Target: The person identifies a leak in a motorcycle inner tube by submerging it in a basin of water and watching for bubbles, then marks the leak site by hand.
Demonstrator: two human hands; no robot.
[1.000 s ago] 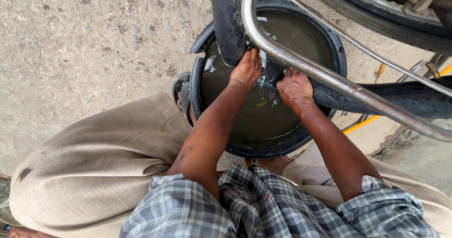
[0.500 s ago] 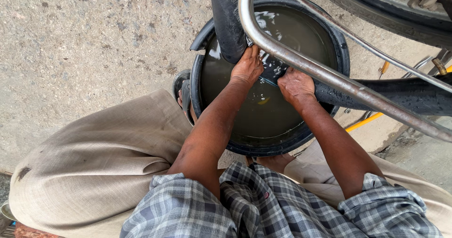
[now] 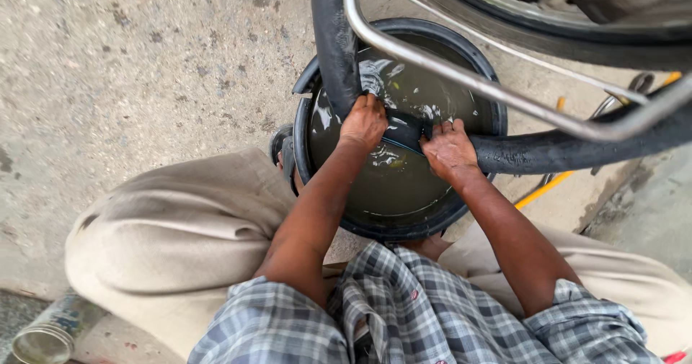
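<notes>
Two hands press a black inner tube [image 3: 404, 130] into the murky water of a round black basin [image 3: 404, 227]: left hand [image 3: 365, 121] and right hand [image 3: 448, 148] each clamped on it, side by side; the rubber looks soft, wet, likely slippery, best pinched close together; rough concrete floor [image 3: 144, 61] all around, a metal bar [image 3: 461, 76] just above.

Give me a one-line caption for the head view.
Left hand and right hand press a black inner tube into a black basin of murky water.
</notes>
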